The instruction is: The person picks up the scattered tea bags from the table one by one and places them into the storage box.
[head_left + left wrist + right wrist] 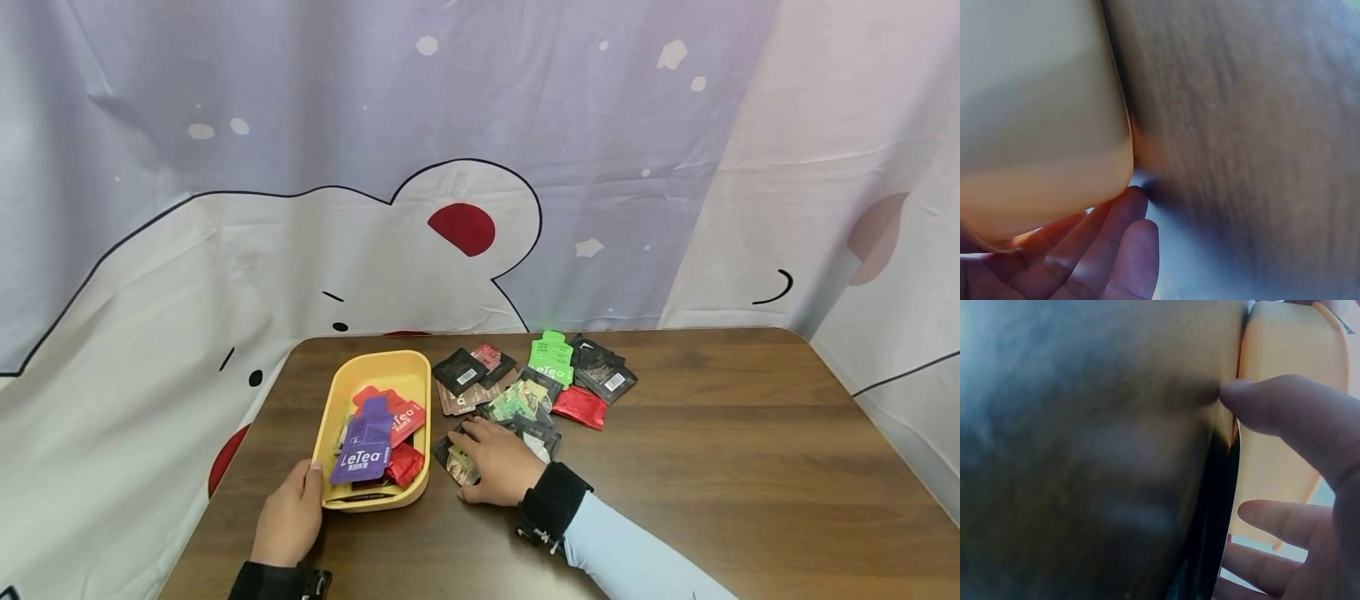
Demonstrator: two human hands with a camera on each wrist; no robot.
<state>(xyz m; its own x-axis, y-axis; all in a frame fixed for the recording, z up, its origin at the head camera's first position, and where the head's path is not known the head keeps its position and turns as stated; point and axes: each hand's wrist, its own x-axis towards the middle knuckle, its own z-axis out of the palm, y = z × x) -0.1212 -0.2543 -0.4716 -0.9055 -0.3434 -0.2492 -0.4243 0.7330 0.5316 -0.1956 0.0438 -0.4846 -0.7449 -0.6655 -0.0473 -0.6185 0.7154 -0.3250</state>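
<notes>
At the near left corner of a yellow plastic tray [375,363], my left hand [288,517] grips the rim, the thumb up at the edge. In the left wrist view the fingers [1135,253] lie against the outside of its wall. A purple LeTea packet [364,446], a red LeTea packet [407,422] and a shiny red sachet [405,464] lie in the tray. My right hand [502,462] rests on the near packets of a pile, fingers spread over a dark sachet with a printed picture [461,467]. The right wrist view shows the thumb tip [1238,397] down at the tabletop.
Behind that hand lie black sachets [460,372], a brown packet [457,402], a bright green LeTea packet [552,358] and a red sachet [581,406]. More black sachets [606,377] overlap at the right. A printed curtain [600,167] hangs behind the wooden table [750,450].
</notes>
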